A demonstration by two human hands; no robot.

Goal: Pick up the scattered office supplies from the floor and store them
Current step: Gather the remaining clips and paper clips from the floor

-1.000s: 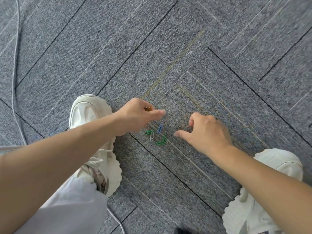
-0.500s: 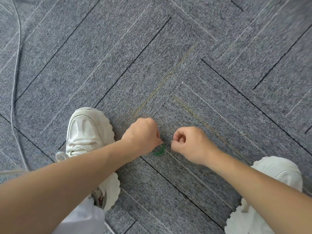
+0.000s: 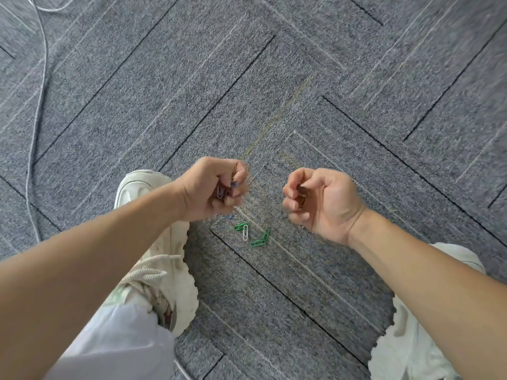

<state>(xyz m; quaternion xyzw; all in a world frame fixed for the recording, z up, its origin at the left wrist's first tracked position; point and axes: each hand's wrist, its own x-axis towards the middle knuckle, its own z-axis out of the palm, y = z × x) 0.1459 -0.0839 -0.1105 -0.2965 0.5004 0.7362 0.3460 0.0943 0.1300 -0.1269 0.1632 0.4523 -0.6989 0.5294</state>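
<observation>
My left hand [image 3: 212, 187] is raised above the carpet, its fingers curled round several paper clips [image 3: 222, 191] of mixed colours. My right hand [image 3: 315, 200] hovers to the right, fingers curled round a few brownish clips [image 3: 302, 194]. On the grey carpet below and between the hands lie a green clip [image 3: 241, 226], a white clip [image 3: 245, 232] and two more green clips [image 3: 260, 239]. A bluish clip [image 3: 229, 216] shows blurred just under my left hand.
My two white sneakers stand on the carpet, the left shoe [image 3: 164, 259] close beside the clips and the right shoe [image 3: 406, 341] at the lower right. A thin white cable [image 3: 38, 111] runs along the far left of the floor.
Both hands have lifted off the carpet and turned palm-inward with clips in them. The white and green clips that the hands hid half a second ago show again.
</observation>
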